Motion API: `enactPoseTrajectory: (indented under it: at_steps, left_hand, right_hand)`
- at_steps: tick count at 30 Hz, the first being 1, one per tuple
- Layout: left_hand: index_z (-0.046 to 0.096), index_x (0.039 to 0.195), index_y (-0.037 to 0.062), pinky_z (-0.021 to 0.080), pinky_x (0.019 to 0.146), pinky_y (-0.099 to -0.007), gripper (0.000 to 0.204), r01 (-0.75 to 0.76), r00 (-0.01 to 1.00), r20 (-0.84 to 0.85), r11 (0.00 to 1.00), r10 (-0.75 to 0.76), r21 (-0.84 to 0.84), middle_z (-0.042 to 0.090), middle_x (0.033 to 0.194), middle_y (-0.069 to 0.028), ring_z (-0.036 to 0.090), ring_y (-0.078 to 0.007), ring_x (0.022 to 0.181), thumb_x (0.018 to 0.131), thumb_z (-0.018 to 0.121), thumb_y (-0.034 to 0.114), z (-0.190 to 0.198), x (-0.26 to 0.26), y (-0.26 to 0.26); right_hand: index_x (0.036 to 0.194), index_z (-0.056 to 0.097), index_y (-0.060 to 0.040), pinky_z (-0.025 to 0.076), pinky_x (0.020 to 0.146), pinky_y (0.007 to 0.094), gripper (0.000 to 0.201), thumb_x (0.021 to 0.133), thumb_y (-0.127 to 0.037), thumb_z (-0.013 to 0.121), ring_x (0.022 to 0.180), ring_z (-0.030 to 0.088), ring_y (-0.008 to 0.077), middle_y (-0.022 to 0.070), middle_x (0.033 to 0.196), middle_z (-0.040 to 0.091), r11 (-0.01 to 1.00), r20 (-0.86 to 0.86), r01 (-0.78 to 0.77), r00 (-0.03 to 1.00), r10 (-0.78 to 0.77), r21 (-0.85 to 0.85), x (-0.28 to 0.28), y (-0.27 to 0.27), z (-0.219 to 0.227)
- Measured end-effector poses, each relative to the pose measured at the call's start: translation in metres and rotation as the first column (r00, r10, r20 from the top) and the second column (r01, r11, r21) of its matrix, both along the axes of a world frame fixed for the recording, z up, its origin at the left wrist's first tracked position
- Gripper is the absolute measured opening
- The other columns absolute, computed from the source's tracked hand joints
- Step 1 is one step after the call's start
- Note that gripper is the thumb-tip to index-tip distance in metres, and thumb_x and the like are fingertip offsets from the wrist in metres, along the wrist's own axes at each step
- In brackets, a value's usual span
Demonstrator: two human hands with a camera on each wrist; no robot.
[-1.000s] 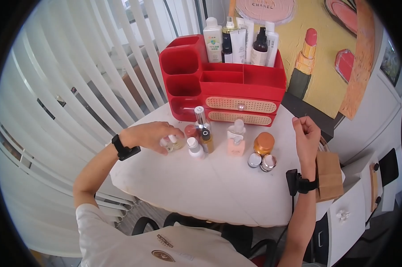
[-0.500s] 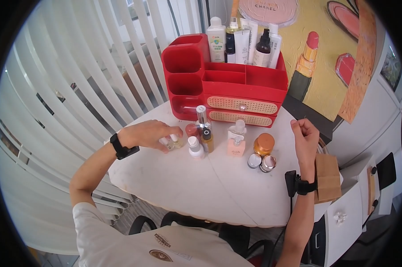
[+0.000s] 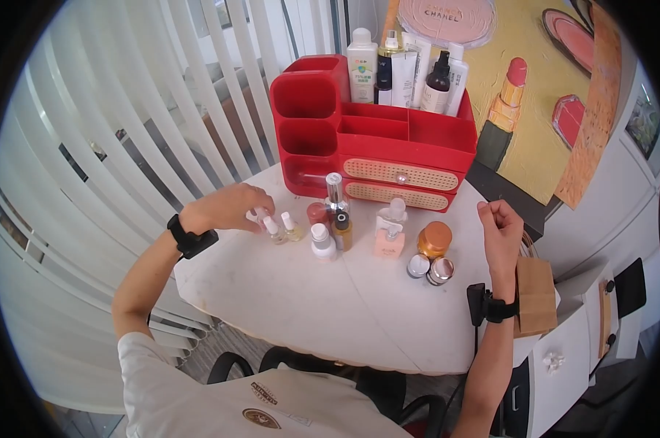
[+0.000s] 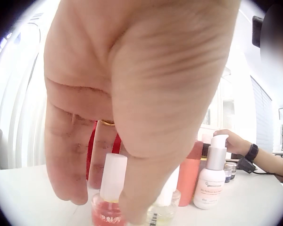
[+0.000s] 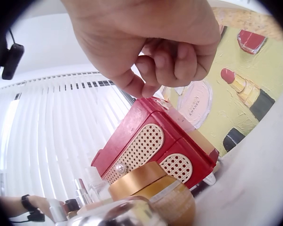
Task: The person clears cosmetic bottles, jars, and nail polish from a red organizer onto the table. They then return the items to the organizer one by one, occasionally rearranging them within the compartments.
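At the table's left side my left hand (image 3: 227, 207) has its thumb and fingers around a small nail polish bottle (image 4: 112, 181) with pink polish and a pale cap. Its thumb overlaps the bottle's right edge in the left wrist view. Just right of this hand stand two small clear nail polish bottles (image 3: 274, 231) with white caps. My right hand (image 3: 501, 226) is raised at the table's right side, loosely curled and holding nothing. Nearest to it are an amber jar (image 3: 435, 239) with an orange-gold lid and two small silver-lidded jars (image 3: 440, 270).
A red organizer (image 3: 374, 131) with woven drawer fronts stands at the back, holding several bottles and tubes. A white pump bottle (image 3: 322, 243), a brown dropper bottle (image 3: 342, 232) and pink perfume bottle (image 3: 390, 242) stand mid-table. A paper bag (image 3: 536, 296) is at the right.
My left hand has shifted left and slightly back, away from the two clear bottles, which now stand uncovered; pink shows between its fingers. The right hand keeps its pose.
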State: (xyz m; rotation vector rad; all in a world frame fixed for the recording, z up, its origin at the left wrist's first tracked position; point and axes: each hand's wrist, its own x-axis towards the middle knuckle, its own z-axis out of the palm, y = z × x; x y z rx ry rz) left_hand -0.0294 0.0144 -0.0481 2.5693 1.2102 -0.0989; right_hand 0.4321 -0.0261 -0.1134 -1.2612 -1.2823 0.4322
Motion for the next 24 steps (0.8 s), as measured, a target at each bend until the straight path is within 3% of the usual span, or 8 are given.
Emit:
enactPoseTrajectory:
  at_steps: [3, 7, 11, 13, 17, 19, 22, 24]
  left_hand:
    - [0.068, 0.101, 0.0010, 0.056, 0.070, -0.0336, 0.025, -0.037, 0.995, 0.097, 0.995, 0.028, 0.087, 0.069, 0.095, -0.0120, 0.067, -0.0271, 0.083, 0.079, 0.076, 0.007, 0.007, -0.004, -0.003]
    - [0.069, 0.095, -0.0010, 0.056, 0.069, -0.0342, 0.017, -0.002, 0.998, 0.067, 0.988, -0.008, 0.156, 0.069, 0.085, -0.0130, 0.068, -0.0276, 0.077, 0.081, 0.074, 0.007, 0.011, -0.012, -0.002]
    - [0.070, 0.098, -0.0009, 0.055, 0.066, -0.0315, 0.017, -0.004, 0.985, 0.165, 0.954, -0.047, 0.300, 0.070, 0.091, -0.0130, 0.067, -0.0265, 0.074, 0.082, 0.072, 0.005, 0.066, -0.003, -0.004]
    - [0.071, 0.099, 0.0003, 0.054, 0.065, -0.0291, 0.015, -0.023, 0.971, 0.227, 0.917, -0.074, 0.398, 0.071, 0.094, -0.0107, 0.067, -0.0209, 0.073, 0.086, 0.070, 0.007, 0.092, 0.008, -0.002]
    - [0.071, 0.106, 0.0019, 0.053, 0.062, -0.0270, 0.017, -0.111, 0.907, 0.414, 0.907, -0.074, 0.406, 0.071, 0.095, -0.0083, 0.066, -0.0144, 0.074, 0.090, 0.067, 0.008, 0.124, 0.050, 0.011]
    - [0.066, 0.111, 0.0017, 0.052, 0.060, -0.0254, 0.020, -0.070, 0.866, 0.459, 0.860, -0.199, 0.506, 0.070, 0.092, -0.0070, 0.064, -0.0100, 0.072, 0.093, 0.064, 0.010, 0.128, 0.070, 0.027]
    - [0.062, 0.112, 0.0016, 0.052, 0.058, -0.0250, 0.021, -0.142, 0.791, 0.595, 0.905, -0.140, 0.401, 0.069, 0.090, -0.0070, 0.063, -0.0093, 0.070, 0.093, 0.065, 0.009, 0.125, 0.102, 0.044]
    - [0.060, 0.109, 0.0016, 0.052, 0.058, -0.0246, 0.019, -0.131, 0.808, 0.579, 0.924, -0.111, 0.360, 0.069, 0.090, -0.0073, 0.063, -0.0090, 0.069, 0.093, 0.065, 0.009, 0.123, 0.115, 0.051]
  right_hand:
    - [0.074, 0.058, -0.0028, 0.021, 0.049, 0.0228, 0.026, 0.093, -0.018, 0.068, 0.054, 0.031, -0.0001, -0.0084, 0.057, 0.043, 1.000, -0.011, -0.002, 1.000, 0.002, -0.004, 0.001, 0.001, 0.000]
    - [0.074, 0.058, -0.0026, 0.021, 0.049, 0.0231, 0.026, 0.093, -0.018, 0.068, 0.053, 0.031, 0.0000, -0.0080, 0.056, 0.043, 1.000, -0.028, 0.000, 1.000, 0.000, 0.000, 0.001, 0.002, -0.003]
    - [0.071, 0.056, -0.0021, 0.023, 0.049, 0.0241, 0.028, 0.092, -0.017, 0.068, 0.053, 0.031, 0.0012, -0.0066, 0.056, 0.041, 0.999, 0.003, 0.032, 0.999, -0.032, -0.013, -0.002, 0.000, 0.001]
    - [0.068, 0.053, -0.0023, 0.023, 0.049, 0.0250, 0.031, 0.090, -0.016, 0.068, 0.053, 0.031, 0.0023, -0.0055, 0.055, 0.040, 0.999, 0.002, 0.038, 0.999, -0.038, -0.020, 0.000, -0.001, 0.000]
    - [0.059, 0.035, -0.0043, 0.024, 0.048, 0.0286, 0.041, 0.084, -0.009, 0.067, 0.053, 0.027, 0.0062, -0.0027, 0.054, 0.030, 0.999, 0.087, 0.048, 0.995, -0.047, -0.005, 0.006, -0.002, -0.003]
    - [0.058, 0.029, -0.0049, 0.024, 0.048, 0.0297, 0.044, 0.082, -0.007, 0.066, 0.054, 0.026, 0.0071, -0.0020, 0.054, 0.027, 0.999, 0.079, 0.048, 0.996, -0.046, -0.023, 0.005, -0.003, -0.001]
    - [0.057, 0.028, -0.0051, 0.023, 0.047, 0.0303, 0.045, 0.081, -0.006, 0.066, 0.053, 0.026, 0.0068, -0.0018, 0.053, 0.025, 0.999, 0.078, 0.050, 0.996, -0.049, -0.011, 0.003, -0.003, -0.001]
    - [0.057, 0.028, -0.0052, 0.023, 0.047, 0.0303, 0.046, 0.081, -0.006, 0.067, 0.053, 0.026, 0.0069, -0.0018, 0.053, 0.025, 0.998, 0.059, 0.055, 0.997, -0.055, -0.004, 0.002, -0.004, 0.000]
